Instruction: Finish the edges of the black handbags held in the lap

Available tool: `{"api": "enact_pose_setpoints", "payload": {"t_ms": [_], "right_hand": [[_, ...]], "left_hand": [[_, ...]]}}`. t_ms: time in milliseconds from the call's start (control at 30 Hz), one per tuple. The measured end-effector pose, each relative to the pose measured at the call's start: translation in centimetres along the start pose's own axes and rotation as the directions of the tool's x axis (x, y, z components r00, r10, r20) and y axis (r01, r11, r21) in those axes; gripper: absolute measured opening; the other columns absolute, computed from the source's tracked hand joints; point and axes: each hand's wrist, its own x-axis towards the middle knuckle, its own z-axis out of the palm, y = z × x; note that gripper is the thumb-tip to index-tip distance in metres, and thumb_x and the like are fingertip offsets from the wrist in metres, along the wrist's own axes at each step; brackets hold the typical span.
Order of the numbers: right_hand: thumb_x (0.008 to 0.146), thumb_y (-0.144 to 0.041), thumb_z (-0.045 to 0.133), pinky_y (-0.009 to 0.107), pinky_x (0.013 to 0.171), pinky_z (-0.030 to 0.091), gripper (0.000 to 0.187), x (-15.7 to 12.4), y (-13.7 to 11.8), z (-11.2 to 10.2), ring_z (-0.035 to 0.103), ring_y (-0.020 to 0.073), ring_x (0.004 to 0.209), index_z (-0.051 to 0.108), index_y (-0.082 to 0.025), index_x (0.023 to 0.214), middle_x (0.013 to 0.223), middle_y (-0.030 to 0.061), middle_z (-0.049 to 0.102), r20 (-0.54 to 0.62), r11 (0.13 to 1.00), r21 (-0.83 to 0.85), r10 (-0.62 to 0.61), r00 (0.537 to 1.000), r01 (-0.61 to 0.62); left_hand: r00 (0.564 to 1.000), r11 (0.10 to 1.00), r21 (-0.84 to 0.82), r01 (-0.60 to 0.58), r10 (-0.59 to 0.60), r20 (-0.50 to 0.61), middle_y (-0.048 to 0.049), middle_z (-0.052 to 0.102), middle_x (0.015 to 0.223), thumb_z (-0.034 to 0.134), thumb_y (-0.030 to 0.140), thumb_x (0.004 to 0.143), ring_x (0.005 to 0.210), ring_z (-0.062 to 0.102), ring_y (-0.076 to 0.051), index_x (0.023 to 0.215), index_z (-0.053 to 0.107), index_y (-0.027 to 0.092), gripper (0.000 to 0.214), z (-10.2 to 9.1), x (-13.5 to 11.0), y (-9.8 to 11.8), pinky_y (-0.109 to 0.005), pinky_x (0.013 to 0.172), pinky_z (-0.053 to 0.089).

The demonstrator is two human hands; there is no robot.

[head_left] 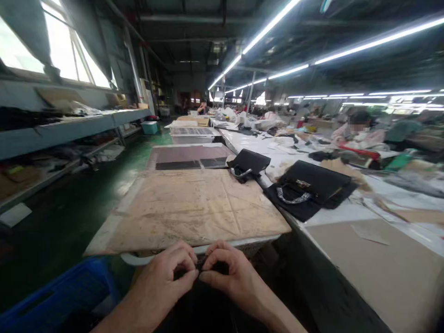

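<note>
My left hand [173,268] and my right hand [229,273] meet low in the middle of the head view, just in front of the near table edge. Thumb and fingers of each are pinched together, the fingertips almost touching. Something dark seems to be between them, but it blends into the black below and I cannot make out what it is. Beyond the hands lies a stained tan cloth [187,208] spread over the table. To the right rest a large black handbag [312,185] with a wrapped handle and a smaller black handbag [248,164].
A blue plastic crate [65,291] stands at lower left. On the right runs a long white table [354,203] with a grey-brown board [374,249] and scattered materials. A person [359,127] is behind it. Shelving [69,125] lines the window side, across a green floor [114,185].
</note>
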Motion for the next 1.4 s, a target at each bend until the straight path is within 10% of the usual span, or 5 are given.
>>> {"api": "enact_pose_setpoints", "payload": {"t_ms": [633, 1400], "right_hand": [[0.075, -0.009, 0.069, 0.027, 0.069, 0.041, 0.012, -1.7, -1.1, -0.4, 0.06, 0.0161, 0.078, 0.065, -0.019, 0.081, 0.082, -0.001, 0.067, -0.186, 0.911, -0.369, 0.124, 0.975, -0.186], [0.079, -0.01, 0.06, 0.025, 0.064, 0.042, 0.009, -2.1, -0.1, -0.1, 0.06, 0.0151, 0.069, 0.064, -0.018, 0.079, 0.075, -0.0008, 0.067, -0.254, 0.965, -0.193, 0.127, 0.959, -0.179]], "left_hand": [[0.998, 0.98, 0.199, -0.017, 0.005, 0.063, 0.003, 0.063, 0.084, 0.055, 0.025, 0.088, 0.083, 0.057, -0.016, 0.076, 0.057, 0.021, 0.013, 0.6, 1.6, 1.0, -0.03, 0.073, 0.037], [0.984, 0.979, 0.098, 0.179, -0.179, -0.017, 0.0017, 0.067, 0.072, 0.061, 0.027, 0.074, 0.072, 0.061, -0.018, 0.065, 0.053, 0.02, 0.014, 0.9, 2.3, 1.7, -0.029, 0.065, 0.04]]}}
